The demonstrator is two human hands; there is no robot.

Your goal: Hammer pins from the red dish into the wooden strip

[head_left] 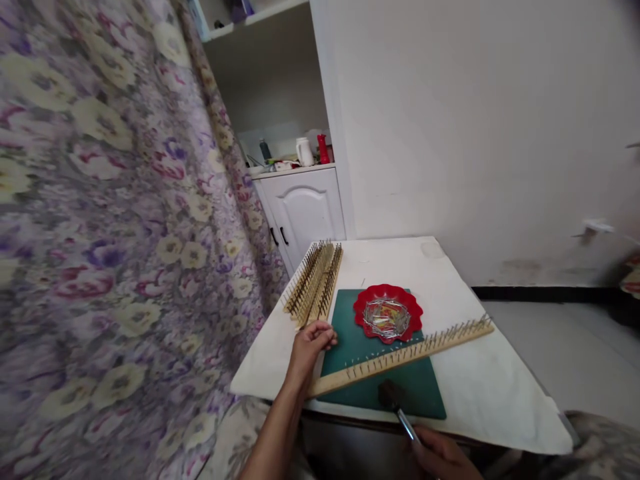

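My right hand [440, 455] grips a hammer [407, 425] at the lower edge of the table, its dark, blurred head over the green mat [433, 393]. Just left of the mat, my left hand [316, 339] is closed, fingertips pressed together; whatever they hold, if anything, is too small to make out. Below that hand lies the near end of a long wooden strip [330, 383], slanting across the mat, with rows of nails [440, 340] standing up along much of it. Behind the strip, a red scalloped dish [415, 313] holds many loose nails [385, 318].
Several nail-studded wooden strips [313, 283] lie side by side at the table's left edge. The table has a white cover [480, 387]. A floral curtain [125, 267] hangs at left. Behind stand a white cabinet [313, 207] and a wall [450, 133].
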